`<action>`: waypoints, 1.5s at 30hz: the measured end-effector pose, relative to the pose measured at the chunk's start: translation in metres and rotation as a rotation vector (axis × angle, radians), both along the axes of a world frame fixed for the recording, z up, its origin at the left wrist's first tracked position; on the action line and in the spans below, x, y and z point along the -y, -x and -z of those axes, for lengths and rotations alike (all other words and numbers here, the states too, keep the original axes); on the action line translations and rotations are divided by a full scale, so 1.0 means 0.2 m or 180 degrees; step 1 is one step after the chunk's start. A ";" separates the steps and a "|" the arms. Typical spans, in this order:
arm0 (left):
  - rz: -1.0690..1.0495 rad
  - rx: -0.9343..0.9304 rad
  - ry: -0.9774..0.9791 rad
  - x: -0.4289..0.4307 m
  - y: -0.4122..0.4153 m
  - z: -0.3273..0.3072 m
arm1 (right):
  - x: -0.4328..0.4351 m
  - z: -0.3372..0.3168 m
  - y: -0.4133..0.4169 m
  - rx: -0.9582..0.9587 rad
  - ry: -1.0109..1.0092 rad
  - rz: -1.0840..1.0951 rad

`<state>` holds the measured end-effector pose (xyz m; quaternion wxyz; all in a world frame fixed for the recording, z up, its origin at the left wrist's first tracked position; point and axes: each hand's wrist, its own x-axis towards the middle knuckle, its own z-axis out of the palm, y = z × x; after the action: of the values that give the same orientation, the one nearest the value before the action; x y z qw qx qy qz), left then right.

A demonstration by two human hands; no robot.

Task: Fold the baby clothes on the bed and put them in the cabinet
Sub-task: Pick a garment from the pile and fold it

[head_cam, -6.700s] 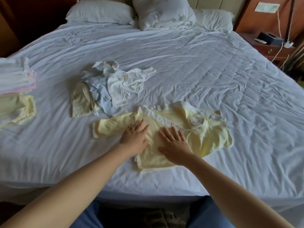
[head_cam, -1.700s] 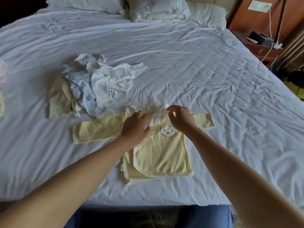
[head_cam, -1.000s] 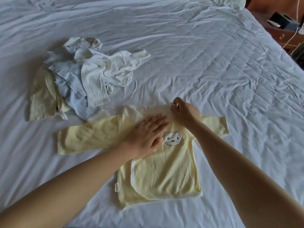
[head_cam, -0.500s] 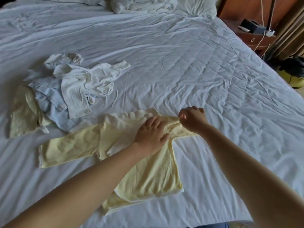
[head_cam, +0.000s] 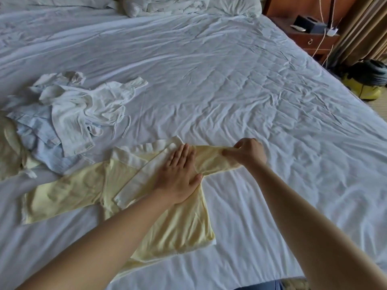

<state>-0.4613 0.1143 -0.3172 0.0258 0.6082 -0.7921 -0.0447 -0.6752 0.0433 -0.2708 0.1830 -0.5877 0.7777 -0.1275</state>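
Note:
A pale yellow baby top point(head_cam: 173, 225) lies spread on the white bed sheet point(head_cam: 240, 84) near the front edge. My left hand point(head_cam: 180, 174) presses flat on the top's chest, fingers straight. My right hand point(head_cam: 247, 152) pinches the right sleeve, which is turned in over the chest. The left sleeve point(head_cam: 60, 195) stretches out flat to the left. A heap of unfolded baby clothes point(head_cam: 69, 114), white, light blue and cream, lies to the left behind it.
Pillows and a bunched duvet point(head_cam: 167, 5) lie at the head of the bed. A wooden nightstand point(head_cam: 310, 36) with a dark box and cables stands at the back right. On the floor at the right sits a yellow and black object point(head_cam: 368, 82).
My right hand has folded the right sleeve inward over the chest, hiding the bear patch. My left hand stays pressed on the chest. The view has shifted to the right.

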 end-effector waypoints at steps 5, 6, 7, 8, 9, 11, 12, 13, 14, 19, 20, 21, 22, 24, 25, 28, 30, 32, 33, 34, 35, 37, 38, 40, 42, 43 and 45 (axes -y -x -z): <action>-0.0013 -0.0032 0.0084 0.00 0.00 0.01 | -0.03 0.03 0.00 0.1334 0.0462 0.0592; -0.0011 -0.0035 0.0098 0.00 -0.01 0.01 | -0.04 0.03 0.00 0.1516 0.0577 0.0590; -0.0015 -0.0044 0.0113 0.00 -0.01 0.01 | -0.05 0.03 0.00 0.1626 0.0679 0.0558; -0.0017 -0.0047 0.0124 0.00 -0.01 0.01 | -0.06 0.03 0.00 0.1667 0.0746 0.0509; -0.0017 -0.0055 0.0131 0.00 0.00 0.01 | -0.06 0.03 0.01 0.1617 0.0763 0.0489; -0.0023 -0.0089 0.0140 0.00 -0.01 0.01 | -0.06 0.03 0.01 0.1335 0.0594 0.0568; -0.0028 -0.0118 0.0137 0.00 -0.01 0.01 | -0.06 0.03 0.02 0.1153 0.0429 0.0637; -0.0032 -0.0146 0.0130 0.00 -0.01 0.01 | -0.06 0.03 0.03 0.0981 0.0265 0.0681; -0.0038 -0.0173 0.0134 0.00 -0.01 0.02 | -0.06 0.03 0.04 0.0851 0.0150 0.0685; -0.0050 -0.0236 0.0142 0.00 -0.01 0.03 | -0.06 0.06 0.07 0.0903 0.0511 0.0596; -0.0060 -0.0268 0.0144 0.00 -0.01 0.03 | -0.06 0.05 0.07 0.0947 0.0676 0.0624; -0.0073 -0.0289 0.0137 0.01 -0.01 0.03 | -0.07 0.04 0.07 0.0971 0.0798 0.0669; -0.0084 -0.0282 0.0124 0.01 -0.01 0.03 | -0.07 0.04 0.08 0.0948 0.0846 0.0727; -0.0098 -0.0193 0.0048 0.02 -0.01 0.03 | -0.09 0.06 0.10 0.0820 0.0783 0.0816; -0.0105 -0.0151 -0.0002 0.02 -0.01 0.03 | -0.09 0.07 0.11 0.0747 0.0713 0.0839; -0.0091 -0.0041 -0.0177 0.03 0.00 0.03 | -0.11 0.07 0.09 0.0744 0.0688 0.0939; -0.0102 0.0035 -0.0381 0.04 0.00 0.02 | -0.11 0.05 0.07 0.0902 0.0798 0.0914; -0.0132 0.0054 -0.0529 0.05 0.02 0.00 | -0.11 0.00 0.04 0.1220 0.0962 0.0847; -0.0129 0.0025 -0.0588 0.05 0.02 -0.02 | -0.12 -0.04 0.01 0.1449 0.1039 0.0817; -0.0108 -0.0044 -0.0645 0.05 0.02 -0.03 | -0.13 -0.09 -0.03 0.1701 0.1091 0.0788; -0.0069 -0.0187 -0.0722 0.05 0.01 -0.06 | -0.14 -0.13 -0.07 0.1923 0.1121 0.0735; 0.0052 -0.0643 -0.0885 0.06 -0.04 -0.11 | -0.19 -0.23 -0.19 0.2233 0.1073 0.0512; 0.0079 -0.1026 -0.0943 0.07 -0.06 -0.14 | -0.21 -0.28 -0.26 0.2282 0.1004 0.0350; -0.0050 -0.1977 -0.0958 0.04 -0.13 -0.21 | -0.26 -0.34 -0.40 0.2279 0.0824 0.0032; -0.0417 -0.2706 -0.0947 -0.02 -0.22 -0.27 | -0.30 -0.36 -0.55 0.2284 0.0657 -0.0237; -0.0624 -0.3013 -0.0998 -0.05 -0.26 -0.29 | -0.31 -0.36 -0.63 0.2293 0.0598 -0.0334; -0.1021 -0.3684 -0.1232 -0.08 -0.36 -0.29 | -0.33 -0.34 -0.76 0.2267 0.0524 -0.0423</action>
<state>-0.3900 0.1308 -0.2591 0.3461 0.5903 -0.5264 -0.5046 -0.5231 0.1090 -0.2036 0.4021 -0.5684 0.6127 -0.3739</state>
